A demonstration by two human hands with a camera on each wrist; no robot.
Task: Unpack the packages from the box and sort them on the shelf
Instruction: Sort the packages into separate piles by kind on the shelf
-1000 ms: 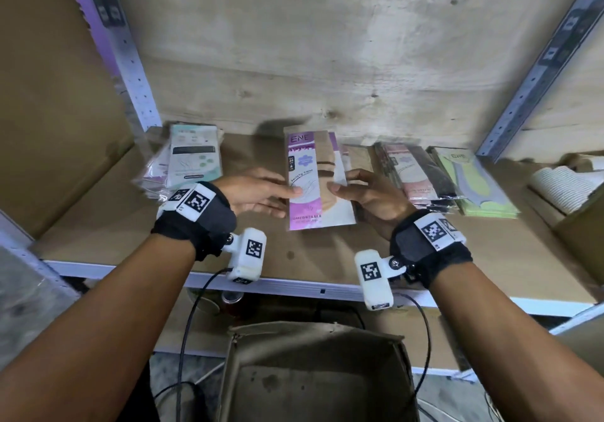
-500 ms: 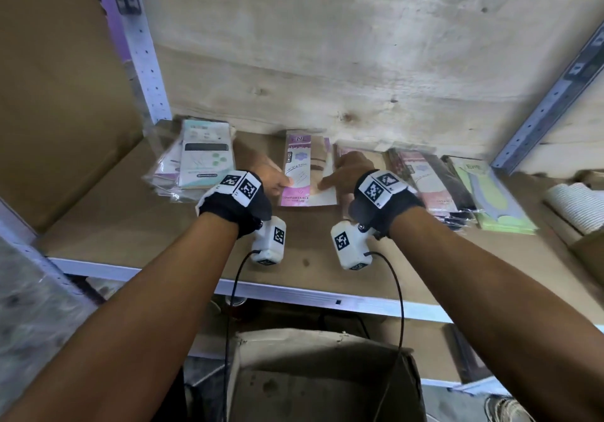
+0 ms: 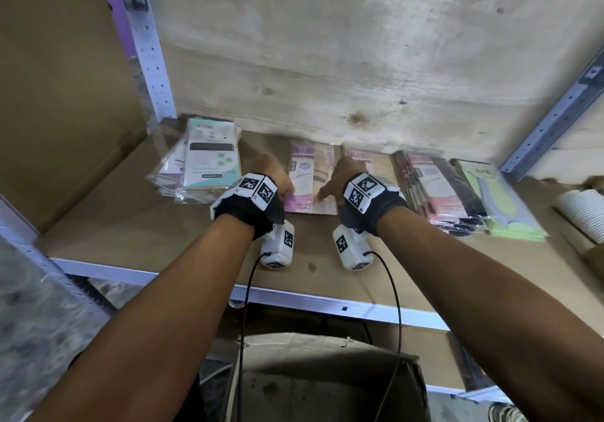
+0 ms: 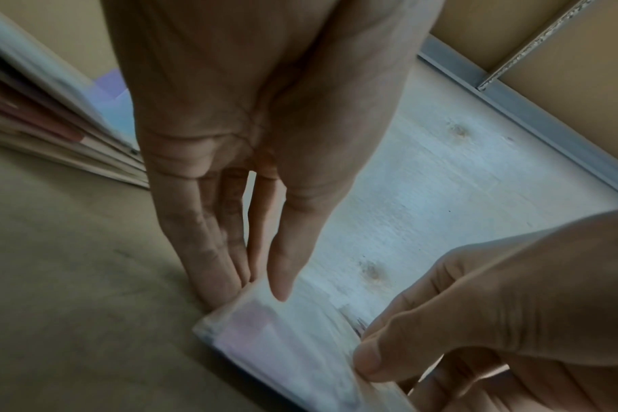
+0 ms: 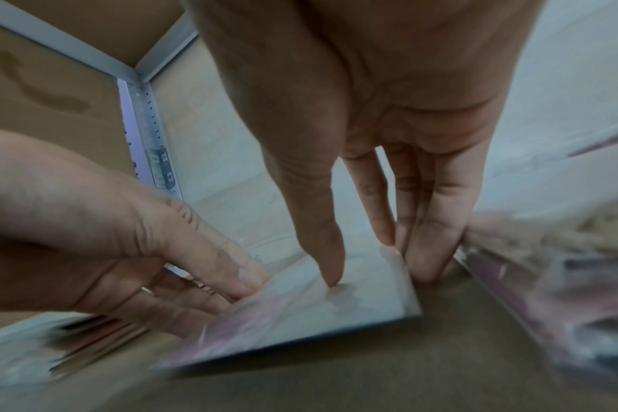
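The flat purple-and-white plastic-wrapped package (image 3: 310, 181) is seen lying on the brown board shelf (image 3: 137, 225), its far end close to the pale plywood back wall (image 3: 359, 62) and its long axis running from the shelf front toward that wall. It sits between a stack of teal-fronted packages (image 3: 209, 160) to the left and a beige package of the same brand (image 3: 372, 163) just beside it on the right.

The left hand (image 3: 277, 176) is placed at the package's left long edge. In the left wrist view its fingers (image 4: 212, 251) are straight and held together, their tips against the package's side edge where it meets the shelf; nothing is gripped.

The right hand (image 3: 340, 176) is placed at the right long edge. In the right wrist view the forefinger is pressed tip-down on the package's top face, while the other straight fingers (image 5: 431, 237) are set against its right side edge. No curl round the package is seen.

Relation noted: the package lies directly between the two hands, both equally near, with each hand flanking a long edge. Judged step: squaring the package into its row slot. Any further push would presumably be along the long axis toward the wall, or sideways to even the gap to the beige neighbour; the slick wrapper may slip under the single pressing fingertip.

The open brown cardboard box (image 3: 327, 385) is seen below the shelf edge; its visible floor shows no package.
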